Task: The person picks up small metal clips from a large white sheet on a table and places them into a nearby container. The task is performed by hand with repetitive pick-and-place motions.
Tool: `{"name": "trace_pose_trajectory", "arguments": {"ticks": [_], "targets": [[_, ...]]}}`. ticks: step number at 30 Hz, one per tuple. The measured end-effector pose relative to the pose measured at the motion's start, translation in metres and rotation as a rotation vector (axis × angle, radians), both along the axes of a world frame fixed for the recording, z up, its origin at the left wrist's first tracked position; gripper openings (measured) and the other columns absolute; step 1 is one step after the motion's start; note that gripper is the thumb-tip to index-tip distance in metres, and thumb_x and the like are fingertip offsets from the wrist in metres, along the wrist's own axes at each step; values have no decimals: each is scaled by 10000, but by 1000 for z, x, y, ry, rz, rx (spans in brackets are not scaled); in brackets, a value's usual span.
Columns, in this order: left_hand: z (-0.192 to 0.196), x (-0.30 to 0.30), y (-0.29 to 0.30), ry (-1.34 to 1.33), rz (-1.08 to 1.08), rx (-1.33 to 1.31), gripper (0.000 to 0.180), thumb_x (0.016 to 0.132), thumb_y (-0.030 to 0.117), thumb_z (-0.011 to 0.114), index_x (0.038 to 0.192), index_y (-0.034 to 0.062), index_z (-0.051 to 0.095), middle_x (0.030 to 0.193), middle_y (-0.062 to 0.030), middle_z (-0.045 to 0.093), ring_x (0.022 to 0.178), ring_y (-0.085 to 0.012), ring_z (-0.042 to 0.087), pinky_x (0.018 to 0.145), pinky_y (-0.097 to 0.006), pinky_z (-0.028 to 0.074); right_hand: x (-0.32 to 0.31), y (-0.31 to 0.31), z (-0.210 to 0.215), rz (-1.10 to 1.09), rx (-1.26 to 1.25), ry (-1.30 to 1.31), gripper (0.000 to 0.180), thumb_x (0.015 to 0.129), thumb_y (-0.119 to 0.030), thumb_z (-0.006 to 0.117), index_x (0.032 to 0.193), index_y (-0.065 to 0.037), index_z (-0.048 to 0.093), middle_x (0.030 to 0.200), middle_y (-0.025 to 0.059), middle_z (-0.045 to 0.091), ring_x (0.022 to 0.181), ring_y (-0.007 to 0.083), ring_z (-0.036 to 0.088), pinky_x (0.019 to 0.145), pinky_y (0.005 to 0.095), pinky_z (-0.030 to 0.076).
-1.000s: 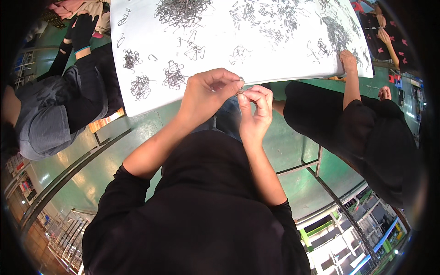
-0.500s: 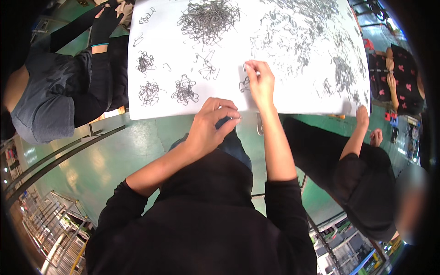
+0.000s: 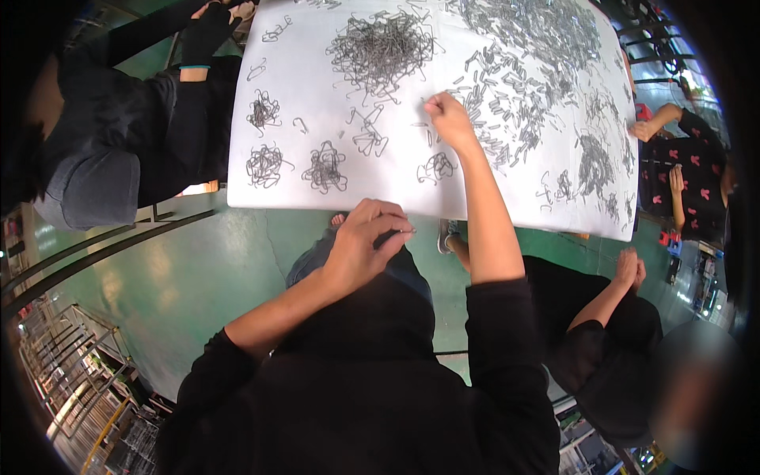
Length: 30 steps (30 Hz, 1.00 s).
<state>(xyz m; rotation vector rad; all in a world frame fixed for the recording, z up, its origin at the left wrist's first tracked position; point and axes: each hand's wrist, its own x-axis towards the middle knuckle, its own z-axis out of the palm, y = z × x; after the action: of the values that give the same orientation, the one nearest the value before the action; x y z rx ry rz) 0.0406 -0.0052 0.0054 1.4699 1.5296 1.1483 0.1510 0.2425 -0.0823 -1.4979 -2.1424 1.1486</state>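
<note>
Over the white-covered table (image 3: 305, 79), my right hand (image 3: 451, 120) is closed, thumb and fingertips pressed together. What it pinches, if anything, is too small to make out. It is between a large pile of bent dark wire hooks (image 3: 384, 49) and scattered short dark metal pieces (image 3: 507, 75). Nearer than this hand lies a small cluster of hooks (image 3: 437, 168). My left hand (image 3: 364, 244) is just off the table's near edge, thumb against the fingers. Something tiny shows at its fingertips, of a kind I cannot tell.
Small hook clusters (image 3: 324, 168) lie along the table's near left part, and loose pieces (image 3: 594, 162) at its right. A person in dark gloves (image 3: 199, 39) stands at the left. Another person's hands (image 3: 628, 271) are off the near right corner, and someone in patterned clothing (image 3: 687, 170) is beyond.
My right hand has moved farther over the table, away from the small hook cluster, and its fingers have curled in tighter. My left hand keeps its pinch. The view has shifted slightly.
</note>
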Motion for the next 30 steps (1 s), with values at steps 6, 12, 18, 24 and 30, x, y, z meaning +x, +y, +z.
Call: {"name": "trace_pose_trajectory", "arguments": {"ticks": [6,12,18,24,30], "targets": [[-11,-3,2,9,-56,62,133,766,20,724,898,22,703,965,-70,637,863,-199,598,735,-300,487,47,-142,65,-392,-382,718,85,923,-91,590,946,-9,592,810,41,605,644,93,524,555,221,402],[-13,-3,4,64,-94,122,130,768,35,729,896,31,708,976,-73,646,872,-194,626,717,-289,504,46,-231,101,-577,-392,908,77,899,-75,636,939,-11,622,893,16,596,745,73,514,645,204,400],[-10,0,4,17,-116,131,120,764,57,734,881,48,707,941,-68,641,844,-222,612,717,-323,494,38,-244,88,-672,-165,853,58,883,-84,658,909,-33,646,970,-10,593,758,56,482,684,197,371],[-14,5,6,-34,-174,89,157,793,32,702,950,38,706,986,-80,645,916,-205,626,791,-313,500,33,-244,79,-656,123,810,47,885,-43,638,905,-23,601,1025,56,523,912,128,498,804,249,437],[-68,-15,75,148,-77,207,166,815,98,679,975,53,692,954,-113,664,899,-297,603,800,-382,489,39,-243,80,-557,291,754,80,858,0,643,911,-40,600,1015,65,512,878,131,501,751,245,437]]}}
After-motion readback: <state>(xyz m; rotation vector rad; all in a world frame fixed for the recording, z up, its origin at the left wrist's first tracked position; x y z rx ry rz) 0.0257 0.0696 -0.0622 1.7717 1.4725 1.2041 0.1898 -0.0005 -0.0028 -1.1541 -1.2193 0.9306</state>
